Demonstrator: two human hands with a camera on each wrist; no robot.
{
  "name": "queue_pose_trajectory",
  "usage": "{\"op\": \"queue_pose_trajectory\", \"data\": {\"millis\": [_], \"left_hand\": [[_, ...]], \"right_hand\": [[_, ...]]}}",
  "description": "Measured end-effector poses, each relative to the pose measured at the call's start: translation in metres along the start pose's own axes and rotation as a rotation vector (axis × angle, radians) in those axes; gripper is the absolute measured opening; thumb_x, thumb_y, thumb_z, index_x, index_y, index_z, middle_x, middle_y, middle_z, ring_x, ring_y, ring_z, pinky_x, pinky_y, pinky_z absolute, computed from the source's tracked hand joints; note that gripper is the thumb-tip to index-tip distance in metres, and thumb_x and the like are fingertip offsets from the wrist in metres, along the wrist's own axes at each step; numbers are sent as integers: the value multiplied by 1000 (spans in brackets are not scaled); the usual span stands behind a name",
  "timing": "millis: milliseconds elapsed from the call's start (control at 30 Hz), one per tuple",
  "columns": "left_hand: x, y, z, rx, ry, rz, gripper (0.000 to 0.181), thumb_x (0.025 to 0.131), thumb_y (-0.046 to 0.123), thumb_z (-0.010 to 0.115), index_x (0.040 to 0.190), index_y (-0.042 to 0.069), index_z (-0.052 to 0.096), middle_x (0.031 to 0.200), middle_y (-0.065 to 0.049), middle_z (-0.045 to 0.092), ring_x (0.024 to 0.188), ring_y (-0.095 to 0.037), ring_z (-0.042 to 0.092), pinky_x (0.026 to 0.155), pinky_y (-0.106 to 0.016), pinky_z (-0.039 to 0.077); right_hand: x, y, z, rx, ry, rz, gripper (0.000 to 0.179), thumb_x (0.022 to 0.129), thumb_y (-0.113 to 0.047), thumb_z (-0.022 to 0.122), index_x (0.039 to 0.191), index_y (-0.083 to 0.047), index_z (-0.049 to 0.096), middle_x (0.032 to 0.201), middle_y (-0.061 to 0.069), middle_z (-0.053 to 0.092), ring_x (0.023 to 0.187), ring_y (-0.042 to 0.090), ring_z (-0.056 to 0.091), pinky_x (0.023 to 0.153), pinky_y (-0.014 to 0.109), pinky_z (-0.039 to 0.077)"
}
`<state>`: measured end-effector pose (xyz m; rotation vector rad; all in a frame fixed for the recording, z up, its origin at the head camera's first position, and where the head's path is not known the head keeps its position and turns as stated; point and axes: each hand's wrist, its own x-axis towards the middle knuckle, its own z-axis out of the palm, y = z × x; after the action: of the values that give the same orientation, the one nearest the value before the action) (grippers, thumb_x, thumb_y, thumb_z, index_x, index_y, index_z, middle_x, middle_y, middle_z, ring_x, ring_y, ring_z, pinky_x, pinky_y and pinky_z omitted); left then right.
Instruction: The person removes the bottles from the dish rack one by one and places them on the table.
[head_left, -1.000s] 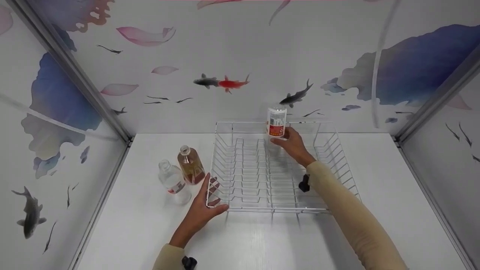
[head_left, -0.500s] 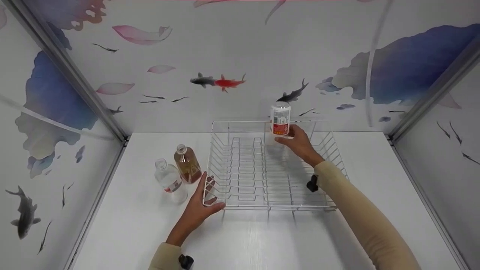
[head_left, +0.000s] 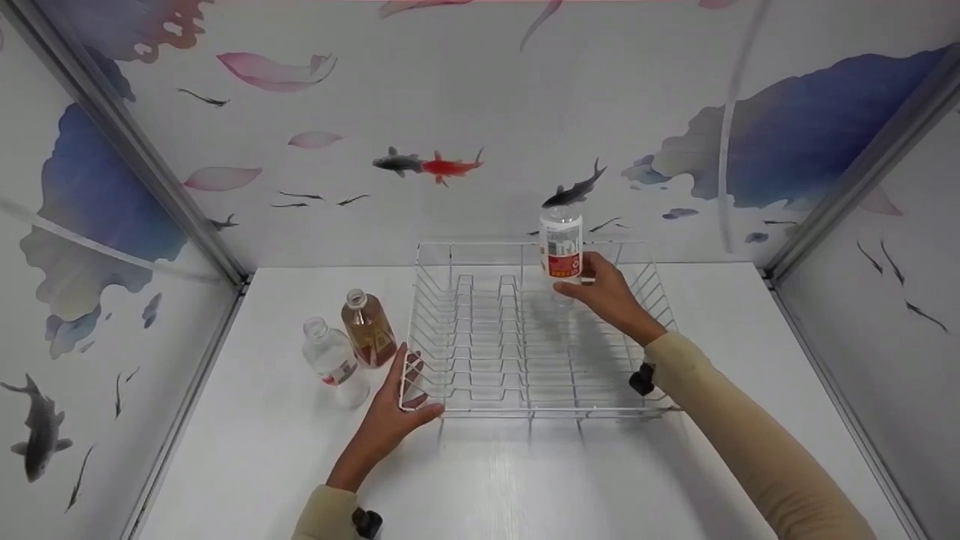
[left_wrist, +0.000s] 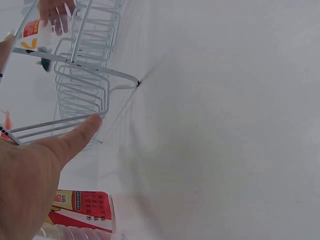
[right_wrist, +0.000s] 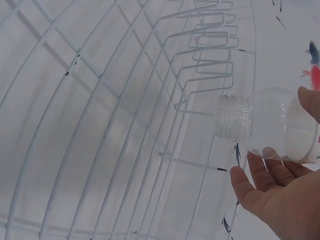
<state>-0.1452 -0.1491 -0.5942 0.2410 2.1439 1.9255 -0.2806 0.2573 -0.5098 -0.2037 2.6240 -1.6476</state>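
In the head view my right hand holds a clear bottle with a white and red label over the back of a white wire dish rack. The bottle is upside down, and its uncapped threaded neck points at the rack wires in the right wrist view. My left hand holds the rack's front left corner, thumb along the front rim and fingers at the left side. One of its fingers touches a wire in the left wrist view.
Left of the rack stand an uncapped amber-brown bottle and an uncapped clear bottle, both upright and close to my left hand. The white table is bounded by panels printed with fish and petals. Upright wire loops run down the rack's middle.
My right hand has shifted the upside-down bottle a little to the right over the rack, then slightly lower. The left hand stays at the rack corner. The head view has turned slightly.
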Motion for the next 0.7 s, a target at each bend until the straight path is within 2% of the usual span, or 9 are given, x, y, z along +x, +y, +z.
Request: {"op": "queue_pose_trajectory", "data": {"millis": [100,267,533,700], "left_hand": [[0,0,0,0,0,4,129,91,29,94,179,21,-1,182,-19,18,161,-43,36,114,-40,54],[0,-1,0,-7,-2,-7,130,90,31,95,179,24,0,182,-18,19,159,-43,40,111,-37,57],[-1,-1,0,-14,4,-4,130,90,29,95,179,22,0,183,-19,18,160,-43,38,115,-46,53],[0,-1,-1,-6,10,6,129,90,29,95,179,21,1,183,-19,18,160,-43,38,116,-45,52]], "right_hand": [[-7,-1,-3,-20,-4,-25,73,100,-30,84,158,-2,49,151,17,61,141,36,58,119,55,49],[-19,-1,-7,-47,-12,-56,74,100,-33,85,157,-2,50,151,16,62,140,35,59,119,55,49],[-38,-6,-12,-48,-20,-31,74,100,-32,84,160,-5,48,154,15,60,143,36,57,122,57,47],[-48,-13,-15,-43,-11,-34,73,100,-29,84,160,-5,49,153,14,60,143,36,57,122,59,47]]}}
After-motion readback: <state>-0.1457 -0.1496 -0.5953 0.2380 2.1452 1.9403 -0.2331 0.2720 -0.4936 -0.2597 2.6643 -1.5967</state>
